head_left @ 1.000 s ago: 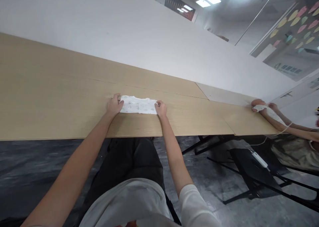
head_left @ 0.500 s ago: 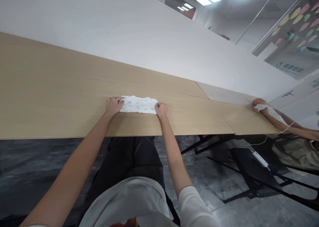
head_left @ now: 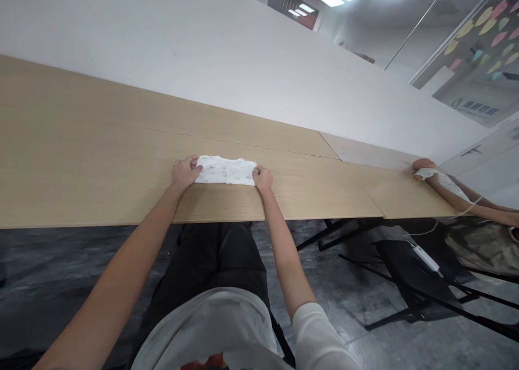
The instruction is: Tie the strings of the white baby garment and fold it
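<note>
A folded white cloth (head_left: pixel 226 171) with a small scattered print lies flat on the wooden table, longer sideways than deep. Its top edge is slightly wavy and a fold line runs down the middle. My left hand (head_left: pixel 185 173) grips the left end, thumb on top and fingers curled at the edge. At the opposite end, my right hand (head_left: pixel 263 178) is closed in a pinch on the right edge. The fingertips under the cloth are hidden on both sides.
The long wooden table (head_left: pixel 101 175) runs against a white partition (head_left: pixel 182 56). At the far right, another person's hands (head_left: pixel 424 165) hold a white cloth (head_left: pixel 452 187) at the table. Below them are a black folding chair (head_left: pixel 409 267) and a white power strip (head_left: pixel 425 257) with a cable.
Both hands and the cloth stay practically in place. The view has shifted very slightly.
</note>
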### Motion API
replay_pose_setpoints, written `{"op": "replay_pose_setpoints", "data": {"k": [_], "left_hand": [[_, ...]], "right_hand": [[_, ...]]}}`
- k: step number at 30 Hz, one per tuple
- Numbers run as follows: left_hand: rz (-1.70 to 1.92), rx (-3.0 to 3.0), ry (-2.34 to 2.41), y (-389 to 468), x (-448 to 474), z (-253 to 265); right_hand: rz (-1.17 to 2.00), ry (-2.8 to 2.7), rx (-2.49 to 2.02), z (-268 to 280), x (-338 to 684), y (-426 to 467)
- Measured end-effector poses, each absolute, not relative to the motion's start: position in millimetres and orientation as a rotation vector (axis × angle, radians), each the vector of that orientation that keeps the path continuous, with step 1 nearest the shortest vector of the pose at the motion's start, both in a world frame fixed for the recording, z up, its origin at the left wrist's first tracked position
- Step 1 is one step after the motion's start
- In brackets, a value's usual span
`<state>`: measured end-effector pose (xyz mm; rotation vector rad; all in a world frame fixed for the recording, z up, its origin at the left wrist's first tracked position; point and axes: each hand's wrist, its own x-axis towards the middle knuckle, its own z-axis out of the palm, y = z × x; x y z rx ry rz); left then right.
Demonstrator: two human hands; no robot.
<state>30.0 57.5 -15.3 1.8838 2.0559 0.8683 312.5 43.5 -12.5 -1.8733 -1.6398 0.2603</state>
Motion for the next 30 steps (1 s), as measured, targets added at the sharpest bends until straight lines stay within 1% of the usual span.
{"op": "replay_pose_setpoints", "data": {"k": [5,11,14,17,20,23,30], "left_hand": [[0.919,1.749,2.020,55.7,30.7,-12.1],[0.937,1.718,2.035,54.5,32.4,-10.3],[0.962,1.748,2.014,53.6,32.4,-9.6],[0.966,1.851,1.999,49.9,34.4,-9.2],[0.886,2.029,2.007,44.1,39.1,-9.9],[0.778,2.126,2.071,40.5,43.3,-11.3],[0.698,2.173,2.080,43.4,42.6,-13.0]], "right_hand": [[0.239,-1.582,-1.822,-15.1,313.2,45.6],[0.233,-1.563,-1.888,-17.4,313.6,48.3],[0.127,-1.553,-1.873,-14.6,312.0,45.7],[-0.014,-1.659,-1.778,-10.9,306.9,40.7],[-0.048,-1.865,-1.681,-9.7,299.9,37.0],[-0.021,-2.014,-1.696,-10.8,295.4,36.5],[-0.005,-2.060,-1.772,-11.6,297.5,39.0]]}}
